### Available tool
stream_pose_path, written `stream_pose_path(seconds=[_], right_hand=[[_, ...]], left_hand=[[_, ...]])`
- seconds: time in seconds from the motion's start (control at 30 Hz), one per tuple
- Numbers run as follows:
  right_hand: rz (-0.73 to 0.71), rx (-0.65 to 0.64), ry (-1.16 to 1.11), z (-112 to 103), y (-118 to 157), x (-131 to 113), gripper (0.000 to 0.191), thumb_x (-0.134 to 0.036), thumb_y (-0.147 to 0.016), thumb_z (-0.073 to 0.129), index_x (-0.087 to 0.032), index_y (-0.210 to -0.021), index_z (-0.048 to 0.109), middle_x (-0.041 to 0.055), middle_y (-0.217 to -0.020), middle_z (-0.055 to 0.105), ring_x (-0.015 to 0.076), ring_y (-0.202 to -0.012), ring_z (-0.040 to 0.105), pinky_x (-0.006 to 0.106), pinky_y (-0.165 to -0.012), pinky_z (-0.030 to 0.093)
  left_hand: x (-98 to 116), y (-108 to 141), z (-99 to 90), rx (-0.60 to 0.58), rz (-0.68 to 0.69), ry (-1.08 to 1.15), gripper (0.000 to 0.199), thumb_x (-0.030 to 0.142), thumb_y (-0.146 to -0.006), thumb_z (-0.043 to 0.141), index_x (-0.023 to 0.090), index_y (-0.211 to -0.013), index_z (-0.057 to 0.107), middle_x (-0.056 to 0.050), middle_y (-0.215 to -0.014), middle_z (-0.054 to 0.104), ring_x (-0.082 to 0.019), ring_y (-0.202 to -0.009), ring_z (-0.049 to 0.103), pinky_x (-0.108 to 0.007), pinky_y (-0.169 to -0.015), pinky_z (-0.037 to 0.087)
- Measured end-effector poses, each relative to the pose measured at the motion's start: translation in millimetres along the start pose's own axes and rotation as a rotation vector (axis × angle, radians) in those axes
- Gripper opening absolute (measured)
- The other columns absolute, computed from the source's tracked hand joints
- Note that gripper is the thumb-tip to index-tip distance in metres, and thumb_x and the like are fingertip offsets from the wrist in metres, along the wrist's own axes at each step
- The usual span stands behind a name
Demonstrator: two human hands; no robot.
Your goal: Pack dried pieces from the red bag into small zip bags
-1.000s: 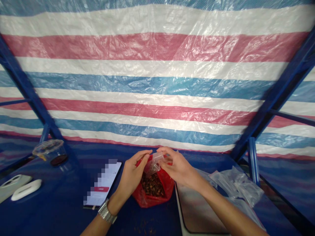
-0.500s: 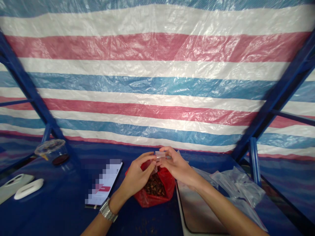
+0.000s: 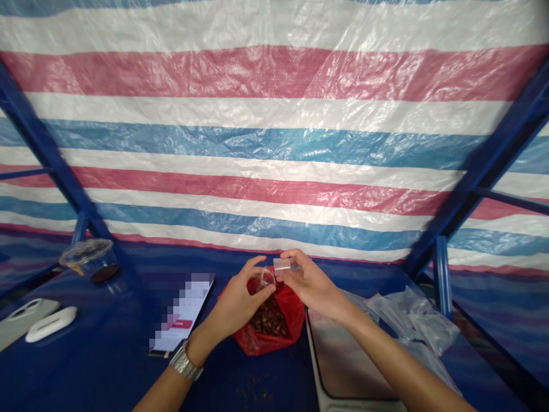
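- Cup (image 3: 282,266), small and clear, is hanging over the red bag's (image 3: 295,317) far side, the right hand's (image 3: 312,286) thumb and fingers pinching it.
- Left hand (image 3: 237,297) is curving around a clear plastic piece (image 3: 266,277) beside it.
- Both forearms are angling inward.
- Phone (image 3: 182,317) is lying leftward, its screen pixelated beyond reading.

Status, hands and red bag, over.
Right hand holding clear cup. Left hand holding clear plastic. Red bag open below, brown pieces inside. Phone left of bag.
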State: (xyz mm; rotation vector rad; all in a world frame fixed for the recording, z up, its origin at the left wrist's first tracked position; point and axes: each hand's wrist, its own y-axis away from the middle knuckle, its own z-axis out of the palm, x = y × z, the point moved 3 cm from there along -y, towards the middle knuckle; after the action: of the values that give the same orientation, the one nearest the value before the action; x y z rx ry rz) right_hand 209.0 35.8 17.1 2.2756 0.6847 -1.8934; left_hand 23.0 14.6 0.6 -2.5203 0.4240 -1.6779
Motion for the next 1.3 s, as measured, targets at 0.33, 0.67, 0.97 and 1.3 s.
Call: stream_pose_path(seconds=[0.33,0.67,0.97,1.3], right_hand=[[-0.047,-0.383,0.94,14.8,26.6,-18.3,0.018,-0.015,-0.091,0.063,-0.019,-0.108,0.064,0.0101,-0.112,0.071,0.028,-0.102,0.069,0.04,-0.089,0.051],[-0.076,-0.365,1.194,8.1,25.5,-17.4,0.033,-0.003,-0.088,0.056,-0.013,-0.117,0.067,0.0171,-0.13,0.07,0.0306,-0.12,0.066,0.042,-0.101,0.051],[-0.101,-0.349,1.187,13.4,18.5,-12.9,0.032,-0.005,-0.087,0.06,-0.014,-0.116,0.07,0.0143,-0.12,0.072,0.031,-0.115,0.068,0.043,-0.1,0.05],[-0.05,-0.298,1.08,14.6,13.2,-8.0,0.02,-0.019,-0.093,0.065,-0.017,-0.113,0.07,0.0132,-0.117,0.076,0.0295,-0.111,0.07,0.037,-0.092,0.048]], left_hand=[[-6.9,-9.7,-25.9,0.253,0.046,0.178,0.053,0.054,-0.099,0.056,0.019,-0.138,0.053,-0.007,-0.107,0.074,-0.021,-0.095,0.071,-0.034,-0.089,0.055],[26.2,25.9,-27.6,-0.488,0.022,-0.132,0.066,0.03,-0.078,0.081,0.032,-0.138,0.055,-0.004,-0.128,0.063,-0.027,-0.116,0.062,-0.04,-0.103,0.051],[0.6,25.8,-21.4,-0.458,0.065,-0.638,0.06,0.01,-0.078,0.07,0.03,-0.133,0.059,-0.008,-0.13,0.055,-0.033,-0.131,0.051,-0.055,-0.117,0.038],[-8.1,13.2,-15.8,-0.373,0.165,-0.537,0.039,0.003,-0.084,0.052,0.024,-0.113,0.067,-0.007,-0.119,0.068,-0.027,-0.115,0.061,-0.046,-0.108,0.045]])
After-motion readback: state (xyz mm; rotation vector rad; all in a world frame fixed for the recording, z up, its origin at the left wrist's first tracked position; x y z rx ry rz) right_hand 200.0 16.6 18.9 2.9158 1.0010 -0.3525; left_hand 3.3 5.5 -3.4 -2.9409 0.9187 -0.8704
